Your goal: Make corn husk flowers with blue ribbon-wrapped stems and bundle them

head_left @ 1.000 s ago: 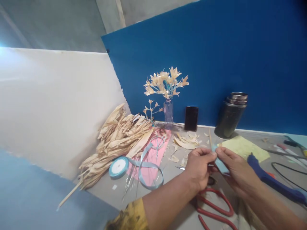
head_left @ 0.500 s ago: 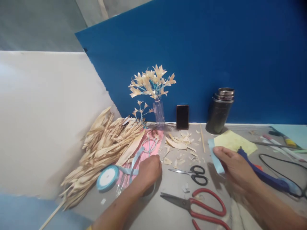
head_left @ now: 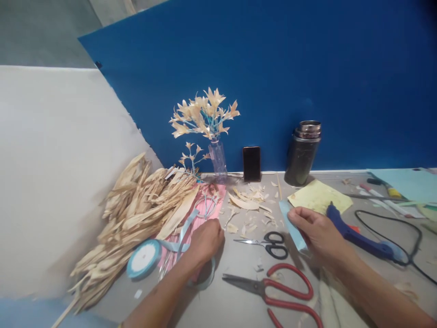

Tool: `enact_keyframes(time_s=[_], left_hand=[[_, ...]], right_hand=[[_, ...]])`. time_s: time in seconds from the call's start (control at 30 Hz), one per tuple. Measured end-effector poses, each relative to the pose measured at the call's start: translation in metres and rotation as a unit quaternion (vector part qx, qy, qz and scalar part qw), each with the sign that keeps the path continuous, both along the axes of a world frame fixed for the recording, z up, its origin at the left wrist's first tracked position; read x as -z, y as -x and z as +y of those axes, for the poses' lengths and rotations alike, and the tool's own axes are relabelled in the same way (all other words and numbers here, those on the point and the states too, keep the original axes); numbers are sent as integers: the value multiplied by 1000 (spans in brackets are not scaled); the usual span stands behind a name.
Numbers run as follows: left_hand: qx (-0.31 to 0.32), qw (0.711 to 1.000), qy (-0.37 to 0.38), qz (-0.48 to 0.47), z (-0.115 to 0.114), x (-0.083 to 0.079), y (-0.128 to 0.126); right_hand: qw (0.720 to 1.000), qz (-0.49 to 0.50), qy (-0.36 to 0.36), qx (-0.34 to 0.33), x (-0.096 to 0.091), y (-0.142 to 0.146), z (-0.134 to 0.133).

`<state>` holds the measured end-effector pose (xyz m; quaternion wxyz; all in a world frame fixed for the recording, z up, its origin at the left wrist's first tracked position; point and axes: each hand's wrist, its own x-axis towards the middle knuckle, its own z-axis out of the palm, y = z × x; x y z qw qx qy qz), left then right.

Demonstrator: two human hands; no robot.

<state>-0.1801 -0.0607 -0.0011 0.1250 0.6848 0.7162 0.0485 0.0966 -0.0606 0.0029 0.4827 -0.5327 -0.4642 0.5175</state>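
My left hand (head_left: 207, 239) is closed at the edge of the pink sheet (head_left: 217, 200); whatever its fingers may grip is hidden under it. Light blue ribbon (head_left: 187, 228) runs from a spool (head_left: 143, 258) toward that hand, and a loop of it hangs below the wrist. Between thumb and fingers, my right hand (head_left: 316, 232) pinches a light blue paper strip (head_left: 292, 227), held above the table. Beside this hand lie a yellow paper (head_left: 319, 197) and a blue glue gun (head_left: 358, 239). Small black-handled scissors (head_left: 273, 245) and large red-handled scissors (head_left: 273, 290) rest between my arms.
Dried corn husks (head_left: 136, 218) are heaped on the left. Behind stand a clear bottle (head_left: 218, 159) with husk flowers (head_left: 205, 114), a phone (head_left: 251, 164) and a dark flask (head_left: 302, 155). Husk scraps (head_left: 246, 205) litter the middle. A black cable (head_left: 414, 241) curls at the right.
The camera view has turned slightly right, so everything sits further left in the picture. Both hands keep nearly the same pose; the blue paper strip is still in my right hand.
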Motion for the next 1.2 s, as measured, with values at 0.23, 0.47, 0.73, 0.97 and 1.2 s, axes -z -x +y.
enact_keyframes(time_s=[0.23, 0.47, 0.73, 0.97, 1.2], left_hand=[[-52, 912, -110, -391, -8, -29, -18], [-36, 711, -6, -702, -32, -36, -95], [-54, 648, 32, -759, -37, -7, -123], [-50, 620, 43, -782, -35, -1, -122], [-54, 625, 57, -777, -36, -2, -120]], right_hand=[[1000, -4, -5, -12, 0, 4, -2], [996, 75, -6, -43, 4, 12, -7], [985, 163, 25, -43, 0, 21, -14], [980, 187, 34, -54, 4, 21, -15], [978, 199, 33, -59, 2, 22, -17]])
